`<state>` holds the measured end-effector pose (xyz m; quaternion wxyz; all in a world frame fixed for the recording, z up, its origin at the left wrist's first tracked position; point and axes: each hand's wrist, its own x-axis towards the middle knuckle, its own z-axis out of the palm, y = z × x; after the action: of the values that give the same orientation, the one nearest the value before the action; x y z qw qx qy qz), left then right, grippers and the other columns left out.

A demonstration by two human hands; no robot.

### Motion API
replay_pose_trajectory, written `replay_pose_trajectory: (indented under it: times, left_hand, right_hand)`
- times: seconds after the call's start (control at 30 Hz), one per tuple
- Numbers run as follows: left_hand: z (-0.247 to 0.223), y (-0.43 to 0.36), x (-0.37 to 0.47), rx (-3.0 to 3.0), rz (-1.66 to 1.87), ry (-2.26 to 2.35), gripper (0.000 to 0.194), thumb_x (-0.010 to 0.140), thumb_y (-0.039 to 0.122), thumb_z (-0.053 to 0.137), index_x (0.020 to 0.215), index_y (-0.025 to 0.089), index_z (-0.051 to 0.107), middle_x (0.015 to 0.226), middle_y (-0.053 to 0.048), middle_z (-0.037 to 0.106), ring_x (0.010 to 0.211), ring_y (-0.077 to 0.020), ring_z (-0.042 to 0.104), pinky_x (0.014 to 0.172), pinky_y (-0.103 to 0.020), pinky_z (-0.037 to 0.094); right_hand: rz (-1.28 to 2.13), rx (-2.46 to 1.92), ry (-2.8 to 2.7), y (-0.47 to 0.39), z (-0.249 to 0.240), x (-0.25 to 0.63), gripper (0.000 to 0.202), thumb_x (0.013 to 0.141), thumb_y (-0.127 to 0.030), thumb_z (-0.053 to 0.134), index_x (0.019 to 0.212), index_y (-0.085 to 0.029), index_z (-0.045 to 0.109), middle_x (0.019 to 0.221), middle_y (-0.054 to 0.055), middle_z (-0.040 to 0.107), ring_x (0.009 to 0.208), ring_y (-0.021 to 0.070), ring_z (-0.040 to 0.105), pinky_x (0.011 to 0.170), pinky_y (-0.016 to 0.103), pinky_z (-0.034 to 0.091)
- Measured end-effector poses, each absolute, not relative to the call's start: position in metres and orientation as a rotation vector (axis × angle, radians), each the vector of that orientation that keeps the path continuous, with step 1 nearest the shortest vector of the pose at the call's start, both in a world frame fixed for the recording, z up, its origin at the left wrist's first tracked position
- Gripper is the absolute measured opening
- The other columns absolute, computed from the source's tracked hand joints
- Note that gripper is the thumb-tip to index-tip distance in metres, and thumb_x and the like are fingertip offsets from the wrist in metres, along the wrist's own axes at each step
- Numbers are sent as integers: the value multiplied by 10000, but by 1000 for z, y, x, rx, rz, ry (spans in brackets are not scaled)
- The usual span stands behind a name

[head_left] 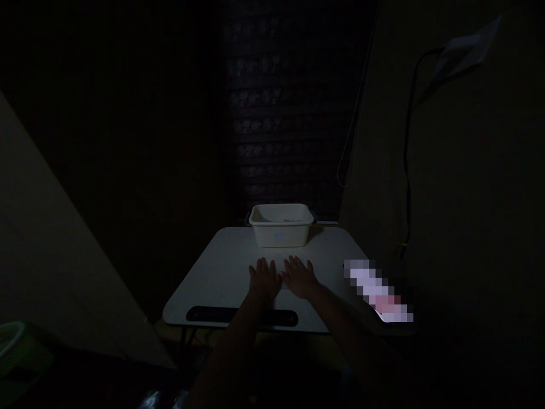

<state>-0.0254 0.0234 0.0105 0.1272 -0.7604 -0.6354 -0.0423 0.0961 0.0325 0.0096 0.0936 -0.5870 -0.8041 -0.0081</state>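
Both hands lie palm down on a small white folding table (pixel 213 272), side by side with the thumbs close together. My left hand (pixel 264 278) is flat with its fingers spread and holds nothing. My right hand (pixel 299 277) rests the same way, fingers apart. Just beyond the fingertips stands a white plastic tub (pixel 281 234) with a handle at its sides. Something pale shows inside it, too dim to make out.
A lit, blurred-out screen (pixel 374 289) lies at the table's right edge. A dark slot (pixel 204 313) runs along the front edge. A black cable (pixel 407 159) hangs from a wall socket (pixel 464 54) on the right. A green basket (pixel 21 352) sits low at left. The room is very dark.
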Motion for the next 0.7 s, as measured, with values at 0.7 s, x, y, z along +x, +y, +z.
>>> replay_pose_trajectory:
  times: [0.7]
  left_hand:
    - [9,24,-27,-2214,-121,-1885,528,716,429,149,1165,153,182,1204,-144,224,1080,-277,156,796,-478,147]
  right_hand:
    - [-42,-1743,-2382,33,7,96,526,734,-466,57,1172,-198,174,1229,43,188,1105,190,104,847,453,43]
